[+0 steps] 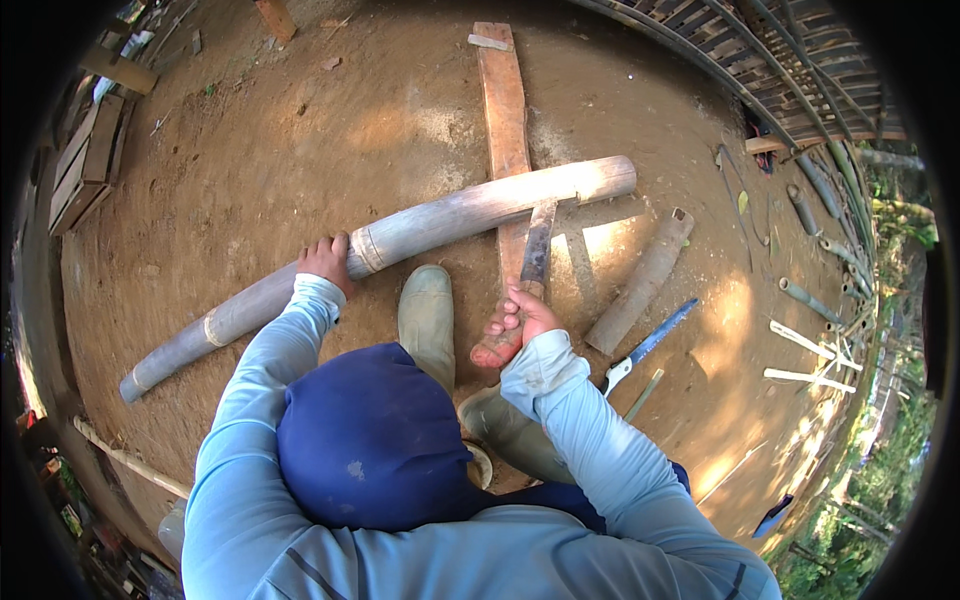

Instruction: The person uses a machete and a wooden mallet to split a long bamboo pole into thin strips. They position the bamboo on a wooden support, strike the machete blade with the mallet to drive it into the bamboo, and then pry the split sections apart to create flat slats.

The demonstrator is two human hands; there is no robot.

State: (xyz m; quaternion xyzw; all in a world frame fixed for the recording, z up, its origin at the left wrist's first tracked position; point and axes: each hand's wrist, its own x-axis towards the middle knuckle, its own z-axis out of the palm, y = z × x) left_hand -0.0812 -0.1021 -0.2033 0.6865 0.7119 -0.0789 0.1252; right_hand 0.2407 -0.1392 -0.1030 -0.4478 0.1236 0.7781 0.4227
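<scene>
While the left hand [325,260] presses down on the long bamboo pole [400,240], fingers curled over it near a node, the right hand [520,322] has its fingers closed around the handle of a machete [537,250], the blade resting against the pole where it crosses the wooden plank [505,110]. A sound cut probably needs the pole pinned firmly, with the boot [427,315] just behind the pole kept out of the blade's line.
</scene>
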